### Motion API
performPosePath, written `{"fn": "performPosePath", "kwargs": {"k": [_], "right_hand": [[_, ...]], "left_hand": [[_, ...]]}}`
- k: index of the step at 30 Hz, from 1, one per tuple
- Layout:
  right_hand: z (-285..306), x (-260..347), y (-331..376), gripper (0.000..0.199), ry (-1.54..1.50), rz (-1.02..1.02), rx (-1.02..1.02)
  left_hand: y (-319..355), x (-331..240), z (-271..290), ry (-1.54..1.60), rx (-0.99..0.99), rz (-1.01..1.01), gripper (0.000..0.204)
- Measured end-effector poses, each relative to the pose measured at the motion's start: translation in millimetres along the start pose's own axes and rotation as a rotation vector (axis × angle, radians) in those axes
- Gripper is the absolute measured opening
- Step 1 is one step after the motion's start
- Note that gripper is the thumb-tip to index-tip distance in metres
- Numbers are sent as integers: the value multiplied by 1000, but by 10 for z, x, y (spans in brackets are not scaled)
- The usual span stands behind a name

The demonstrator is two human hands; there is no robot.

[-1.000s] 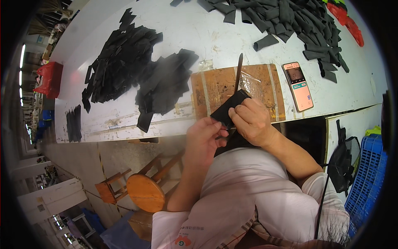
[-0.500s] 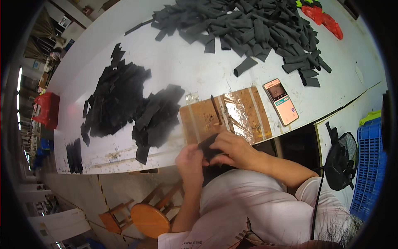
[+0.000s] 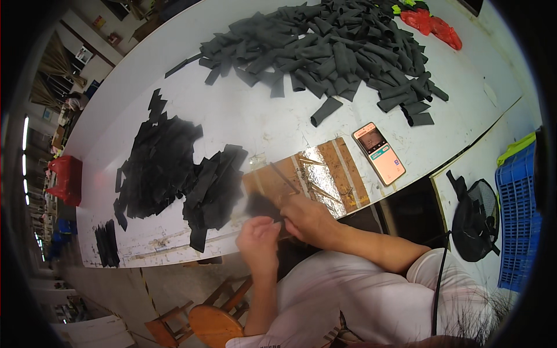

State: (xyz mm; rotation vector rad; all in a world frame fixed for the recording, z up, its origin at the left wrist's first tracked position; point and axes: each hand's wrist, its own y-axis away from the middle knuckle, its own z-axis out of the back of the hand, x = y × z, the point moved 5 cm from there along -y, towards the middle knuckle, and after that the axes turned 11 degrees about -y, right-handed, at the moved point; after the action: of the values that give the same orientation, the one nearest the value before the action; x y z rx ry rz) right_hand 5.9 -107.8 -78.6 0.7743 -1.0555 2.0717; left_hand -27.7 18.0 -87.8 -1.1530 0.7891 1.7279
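My left hand (image 3: 259,239) and my right hand (image 3: 306,218) are close together at the table's near edge, fingers closed. Between them they pinch a small black fabric piece (image 3: 261,205), smeared by motion, which sticks out beyond the fingertips. Just past my right hand lies a brown board (image 3: 270,181) with taped strips and a shiny covered part. On it rests a thin dark stick (image 3: 284,177). To the left spreads a heap of flat black fabric pieces (image 3: 156,168), with a second pile (image 3: 216,188) nearest my left hand.
A large pile of dark rolled fabric tubes (image 3: 342,55) covers the table's far side. A phone (image 3: 380,153) lies right of the board, a red plastic bag (image 3: 432,28) at far right. Blue crate (image 3: 516,226) and black mesh item (image 3: 478,220) are at right; a wooden stool (image 3: 214,326) stands below.
The view has shifted, so the table's things sit lower and more to the left. The fabric piece, before mostly between my hands, now extends past my fingertips toward the table.
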Motion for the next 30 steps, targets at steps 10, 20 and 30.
{"fn": "performPosePath", "kwargs": {"k": [10, 20, 30], "right_hand": [[-295, -169, 166, 7, -1795, -981, 116], [-130, -181, 78, 15, -1601, -746, 114], [548, 144, -353, 9, -794, -246, -94]], "left_hand": [[-3, -55, -61, 257, -14, -11, 27], [173, -305, -178, 1021, 599, 385, 34], [-11, -830, -56, -120, -156, -599, 12]]}}
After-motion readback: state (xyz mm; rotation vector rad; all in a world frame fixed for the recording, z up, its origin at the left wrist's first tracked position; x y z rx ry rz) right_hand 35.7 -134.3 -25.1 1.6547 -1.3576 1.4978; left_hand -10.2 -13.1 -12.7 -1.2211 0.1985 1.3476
